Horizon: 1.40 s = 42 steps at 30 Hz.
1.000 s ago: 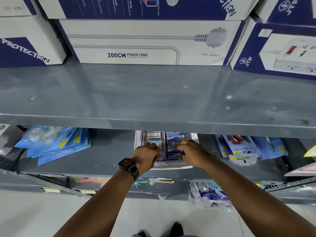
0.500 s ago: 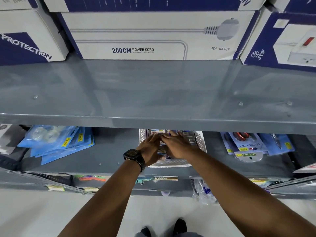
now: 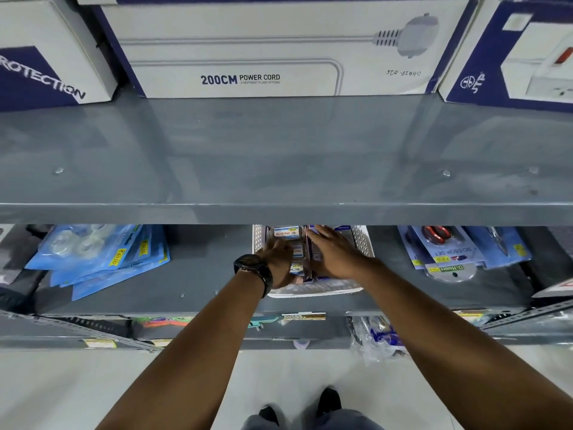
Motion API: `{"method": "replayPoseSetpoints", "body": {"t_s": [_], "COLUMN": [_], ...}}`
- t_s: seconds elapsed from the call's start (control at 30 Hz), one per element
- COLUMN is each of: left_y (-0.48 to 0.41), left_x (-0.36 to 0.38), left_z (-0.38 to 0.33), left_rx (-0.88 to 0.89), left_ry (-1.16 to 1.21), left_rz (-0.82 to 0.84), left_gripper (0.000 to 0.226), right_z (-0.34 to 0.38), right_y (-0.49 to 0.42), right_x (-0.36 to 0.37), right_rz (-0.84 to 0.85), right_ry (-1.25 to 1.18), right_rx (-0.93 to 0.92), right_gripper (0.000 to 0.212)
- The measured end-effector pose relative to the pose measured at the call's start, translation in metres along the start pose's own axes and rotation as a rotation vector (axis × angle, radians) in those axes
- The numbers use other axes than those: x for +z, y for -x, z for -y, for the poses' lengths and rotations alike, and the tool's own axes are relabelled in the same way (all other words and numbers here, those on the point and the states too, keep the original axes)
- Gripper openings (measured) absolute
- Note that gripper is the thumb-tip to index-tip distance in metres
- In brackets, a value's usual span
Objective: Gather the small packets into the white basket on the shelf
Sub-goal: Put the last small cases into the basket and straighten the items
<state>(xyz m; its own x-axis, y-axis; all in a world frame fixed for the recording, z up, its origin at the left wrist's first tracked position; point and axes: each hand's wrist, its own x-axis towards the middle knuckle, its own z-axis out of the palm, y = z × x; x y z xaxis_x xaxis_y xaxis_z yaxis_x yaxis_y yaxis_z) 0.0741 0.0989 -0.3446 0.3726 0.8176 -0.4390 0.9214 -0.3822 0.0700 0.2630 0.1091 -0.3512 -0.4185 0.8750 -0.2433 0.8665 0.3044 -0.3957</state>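
The small clear packets with blue-and-white labels (image 3: pixel 286 233) lie in rows inside the white perforated plastic basket (image 3: pixel 361 243) near the grey metal shelf's (image 3: pixel 201 274) front edge, long axes running across the basket. The left hand (image 3: pixel 279 262) curls around the nearer packets; the right hand (image 3: pixel 333 254) lies spread flat on them. Pressing unevenly could, I judge, topple a row or nudge the basket off the front edge.

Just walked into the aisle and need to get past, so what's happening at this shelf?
A person is tidying small packets in a white basket on the lower shelf. Both hands are inside the basket: the left hand, with a watch on its wrist, rests on the left row of packets, and the right hand lies flat, fingers spread, over the right row. The packets already sit in the basket; neither hand clearly grips one.
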Motion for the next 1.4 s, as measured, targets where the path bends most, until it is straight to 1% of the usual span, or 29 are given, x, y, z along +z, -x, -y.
{"method": "replayPoseSetpoints", "body": {"t_s": [0.03, 0.07, 0.13, 0.2, 0.23, 0.3, 0.43, 0.5, 0.57, 0.7, 0.73, 0.83, 0.97, 1.03, 1.1, 1.4], "left_y": [0.0, -0.001, -0.003, -0.005, -0.005, -0.005, -0.001, 0.002, 0.005, 0.003, 0.003, 0.006, 0.005, 0.006, 0.007, 0.005], "left_x": [-0.002, -0.003, -0.005, -0.006, -0.006, -0.004, 0.004, 0.009, 0.011, 0.009, 0.009, 0.011, 0.014, 0.014, 0.014, 0.013], "left_z": [-0.001, 0.0, 0.001, 0.002, 0.001, 0.001, 0.002, 0.003, 0.001, -0.003, -0.003, -0.002, 0.0, 0.0, 0.0, 0.0], "left_rx": [-0.004, -0.012, -0.045, -0.058, -0.055, -0.037, -0.021, 0.009, 0.053, 0.048, 0.057, 0.085, 0.095, 0.093, 0.089, 0.08], "left_ry": [-0.008, 0.039, 0.189, 0.29, 0.301, 0.282, 0.286, 0.169, 0.086, 0.084, 0.07, 0.093, 0.047, 0.077, 0.108, 0.094], "left_rz": [-0.003, -0.015, -0.022, -0.014, -0.005, 0.002, -0.055, -0.085, -0.101, -0.047, -0.054, -0.084, -0.061, -0.085, -0.109, -0.122], "left_gripper": [0.077, 0.08, 0.089, 0.108, 0.117, 0.119, 0.099, 0.098, 0.093, 0.072, 0.07, 0.078, 0.08, 0.081, 0.081, 0.083], "right_z": [-0.004, -0.008, -0.015, -0.02, -0.021, -0.022, -0.021, -0.02, -0.018, -0.016, -0.016, -0.019, -0.019, -0.018, -0.017, -0.018], "right_y": [0.002, 0.004, 0.006, 0.009, 0.01, 0.015, 0.027, 0.032, 0.034, 0.038, 0.04, 0.045, 0.046, 0.046, 0.047, 0.046], "right_x": [-0.003, -0.005, -0.008, -0.01, -0.01, -0.006, 0.0, -0.002, -0.006, -0.011, -0.011, -0.01, -0.009, -0.01, -0.01, -0.008], "right_rz": [0.033, 0.077, 0.151, 0.181, 0.177, 0.146, 0.035, -0.005, 0.0, 0.019, 0.015, 0.005, 0.019, 0.029, 0.032, 0.033], "right_ry": [-0.007, 0.001, 0.033, 0.03, 0.03, 0.051, 0.122, 0.112, 0.114, 0.112, 0.11, 0.055, 0.049, 0.04, 0.022, 0.019], "right_rx": [0.038, 0.075, 0.141, 0.187, 0.191, 0.185, 0.106, 0.061, 0.035, 0.02, 0.008, -0.012, -0.004, 0.013, 0.03, 0.072], "right_gripper": [0.091, 0.1, 0.112, 0.123, 0.125, 0.116, 0.086, 0.074, 0.072, 0.071, 0.069, 0.06, 0.054, 0.052, 0.053, 0.054]}}
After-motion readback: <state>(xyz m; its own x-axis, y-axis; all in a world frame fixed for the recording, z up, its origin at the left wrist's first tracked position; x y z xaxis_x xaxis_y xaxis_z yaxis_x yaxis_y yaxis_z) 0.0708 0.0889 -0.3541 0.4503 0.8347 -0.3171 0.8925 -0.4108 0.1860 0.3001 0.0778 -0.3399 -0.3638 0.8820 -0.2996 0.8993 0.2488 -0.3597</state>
